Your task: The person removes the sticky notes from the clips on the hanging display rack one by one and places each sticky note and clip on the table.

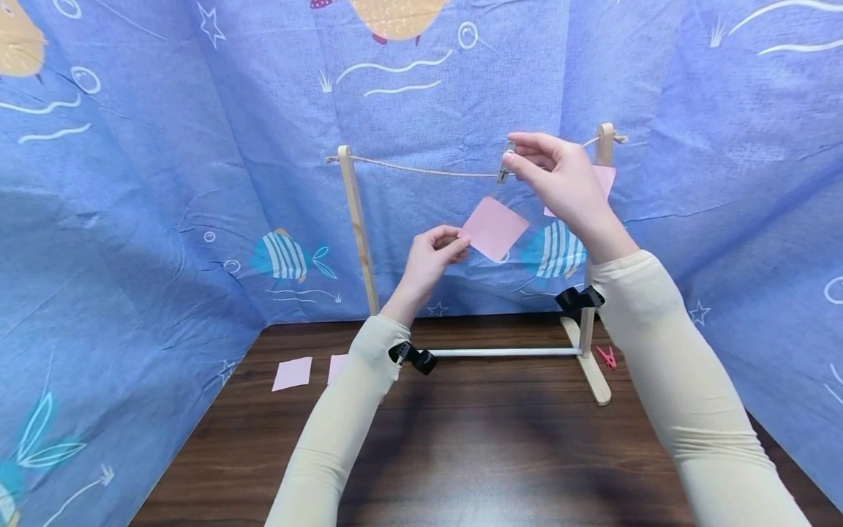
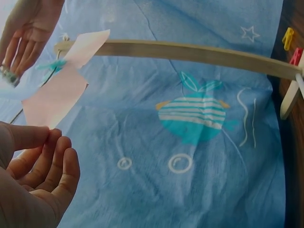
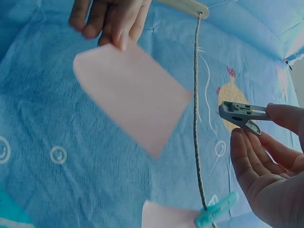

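My left hand (image 1: 431, 260) pinches a pink paper square (image 1: 495, 228) by one corner, below the rope (image 1: 421, 170). Between thumb and fingertips, my right hand (image 1: 569, 183) holds a grey clothespin (image 3: 242, 114) by its handles. In the head view that clothespin overlaps the rope; in the right wrist view it appears beside it, so contact cannot be told. The held paper and the clothespin are apart. Farther right, a second pink paper (image 1: 604, 181) hangs from the rope by a teal clothespin (image 3: 216, 211), partly hidden behind my right hand in the head view.
Wooden posts (image 1: 358, 227) hold up the rope, with a white bar (image 1: 507, 353) joining them low down. Pink papers (image 1: 292, 373) lie on the dark table (image 1: 487, 454) at left. A red clothespin (image 1: 607, 357) and a yellow clothespin (image 2: 287, 39) lie by the right foot. Behind hangs a blue curtain (image 1: 276, 88).
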`<control>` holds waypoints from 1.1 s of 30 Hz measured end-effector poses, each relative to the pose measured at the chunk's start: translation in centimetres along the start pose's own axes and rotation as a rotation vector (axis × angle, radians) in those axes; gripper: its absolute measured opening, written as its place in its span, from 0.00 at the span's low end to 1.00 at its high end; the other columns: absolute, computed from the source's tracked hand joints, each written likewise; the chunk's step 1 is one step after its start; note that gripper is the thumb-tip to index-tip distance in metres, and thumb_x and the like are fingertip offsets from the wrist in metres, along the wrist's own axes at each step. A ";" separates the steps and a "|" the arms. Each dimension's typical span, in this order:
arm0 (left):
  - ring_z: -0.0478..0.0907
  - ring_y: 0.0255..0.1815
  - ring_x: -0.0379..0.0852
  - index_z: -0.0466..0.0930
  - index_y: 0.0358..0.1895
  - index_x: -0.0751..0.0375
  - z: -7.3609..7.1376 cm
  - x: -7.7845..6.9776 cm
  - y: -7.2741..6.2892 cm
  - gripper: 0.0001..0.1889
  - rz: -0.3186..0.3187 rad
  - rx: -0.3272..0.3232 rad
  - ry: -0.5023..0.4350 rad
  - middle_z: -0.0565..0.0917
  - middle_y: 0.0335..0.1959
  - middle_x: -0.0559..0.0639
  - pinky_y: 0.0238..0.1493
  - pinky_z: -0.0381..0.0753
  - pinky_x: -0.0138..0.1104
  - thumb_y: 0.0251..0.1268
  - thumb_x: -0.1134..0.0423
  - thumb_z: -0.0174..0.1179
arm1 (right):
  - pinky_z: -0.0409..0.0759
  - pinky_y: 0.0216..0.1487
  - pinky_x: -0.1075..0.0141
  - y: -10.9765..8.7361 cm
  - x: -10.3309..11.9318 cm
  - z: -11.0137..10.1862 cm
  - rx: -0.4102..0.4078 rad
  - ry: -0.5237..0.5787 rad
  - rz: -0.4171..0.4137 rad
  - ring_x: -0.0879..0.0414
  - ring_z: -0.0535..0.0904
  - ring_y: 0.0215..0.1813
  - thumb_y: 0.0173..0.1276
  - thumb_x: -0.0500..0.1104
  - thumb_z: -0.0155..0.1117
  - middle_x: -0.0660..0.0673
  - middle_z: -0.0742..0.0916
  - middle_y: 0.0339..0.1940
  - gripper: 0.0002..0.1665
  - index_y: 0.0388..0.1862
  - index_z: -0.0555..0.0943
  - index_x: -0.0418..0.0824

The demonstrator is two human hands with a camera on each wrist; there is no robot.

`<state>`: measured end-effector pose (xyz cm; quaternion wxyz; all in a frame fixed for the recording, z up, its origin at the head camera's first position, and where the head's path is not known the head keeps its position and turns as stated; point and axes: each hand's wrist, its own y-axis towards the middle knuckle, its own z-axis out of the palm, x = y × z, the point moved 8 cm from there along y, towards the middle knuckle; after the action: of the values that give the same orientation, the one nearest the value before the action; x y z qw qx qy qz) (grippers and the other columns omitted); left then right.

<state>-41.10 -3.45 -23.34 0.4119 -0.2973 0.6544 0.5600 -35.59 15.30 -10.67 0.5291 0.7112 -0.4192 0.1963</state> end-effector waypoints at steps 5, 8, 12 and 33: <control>0.84 0.31 0.40 0.81 0.47 0.77 -1.7 -0.5 -0.3 0.10 0.009 -0.039 0.016 0.84 0.42 0.72 0.44 0.87 0.41 0.69 0.71 0.64 | 0.77 0.56 0.70 -0.7 -0.5 -1.6 -0.047 -0.013 -0.010 0.60 0.83 0.50 0.72 0.54 0.66 0.46 0.84 0.56 0.29 0.68 0.78 0.45; 0.84 0.31 0.42 0.81 0.47 0.77 -3.0 -1.1 -0.5 0.10 0.016 -0.063 0.026 0.85 0.40 0.70 0.48 0.86 0.48 0.69 0.71 0.64 | 0.78 0.52 0.74 -1.0 -0.9 -3.1 -0.094 -0.023 -0.020 0.63 0.82 0.47 0.71 0.53 0.68 0.49 0.85 0.51 0.28 0.67 0.79 0.44; 0.83 0.31 0.41 0.81 0.48 0.77 -5.0 -1.9 -0.9 0.11 0.023 -0.085 0.060 0.86 0.40 0.66 0.49 0.85 0.49 0.70 0.70 0.64 | 0.78 0.48 0.78 -1.5 -1.5 -5.1 -0.148 -0.018 -0.025 0.66 0.82 0.46 0.70 0.50 0.70 0.53 0.85 0.48 0.28 0.65 0.81 0.42; 0.85 0.32 0.37 0.81 0.48 0.75 -19.2 -5.1 -9.3 0.13 0.040 -0.286 0.269 0.87 0.31 0.41 0.39 0.84 0.26 0.70 0.65 0.65 | 0.78 0.38 0.84 -6.7 -7.7 -14.9 -0.314 0.063 0.113 0.71 0.84 0.36 0.67 0.40 0.72 0.62 0.86 0.39 0.23 0.61 0.83 0.46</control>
<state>-34.68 -24.42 -22.83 0.2631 -0.4119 0.6232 0.6105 -32.19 32.55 -14.76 0.6347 0.5886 -0.4673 0.1798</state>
